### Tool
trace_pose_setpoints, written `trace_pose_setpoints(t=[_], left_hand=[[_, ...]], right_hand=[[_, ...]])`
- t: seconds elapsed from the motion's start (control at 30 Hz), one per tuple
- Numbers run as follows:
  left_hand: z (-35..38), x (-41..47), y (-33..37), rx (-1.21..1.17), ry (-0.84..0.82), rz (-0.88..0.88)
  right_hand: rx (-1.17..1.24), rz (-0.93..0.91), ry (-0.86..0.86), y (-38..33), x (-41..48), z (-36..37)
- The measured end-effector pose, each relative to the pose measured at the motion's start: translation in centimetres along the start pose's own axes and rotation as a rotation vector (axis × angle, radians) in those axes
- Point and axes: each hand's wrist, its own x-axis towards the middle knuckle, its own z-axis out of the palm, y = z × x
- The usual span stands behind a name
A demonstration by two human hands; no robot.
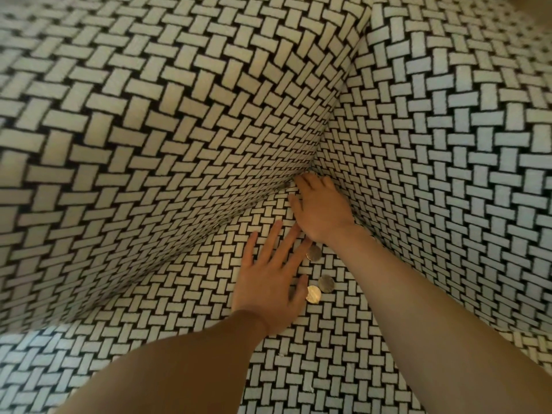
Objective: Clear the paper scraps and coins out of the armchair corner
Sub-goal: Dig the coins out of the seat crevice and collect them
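We lose the right hand [319,210] fingertips in the armchair corner seam [310,170]. The top coin [315,254] sits partly under the left hand [268,282]; coin faces too blurry to read. Forearms [179,369] cut off at btm edge, & white specks [280,355] on seat [328,339] too small to ID.

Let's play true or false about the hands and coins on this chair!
1. Three coins lie on the seat between the two arms. True.
2. The left hand is squeezed into a fist. False: it lies flat with its fingers spread, beside the coins.
3. The right hand reaches into the corner of the armchair. True.
4. The armchair is plain red. False: it has a black-and-white woven pattern.
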Motion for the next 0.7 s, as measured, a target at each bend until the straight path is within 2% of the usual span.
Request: trace_pose_setpoints(t=[0.4,0.7], left_hand=[[-0.1,-0.1,0.0,-0.013,-0.003,-0.001],[0.0,-0.1,-0.1,-0.003,-0.003,-0.002]], right_hand=[[0.160,-0.153,0.174,2.5,-5.6,1.1],[0.087,-0.177,0.190,4.2,-11.6,1.4]])
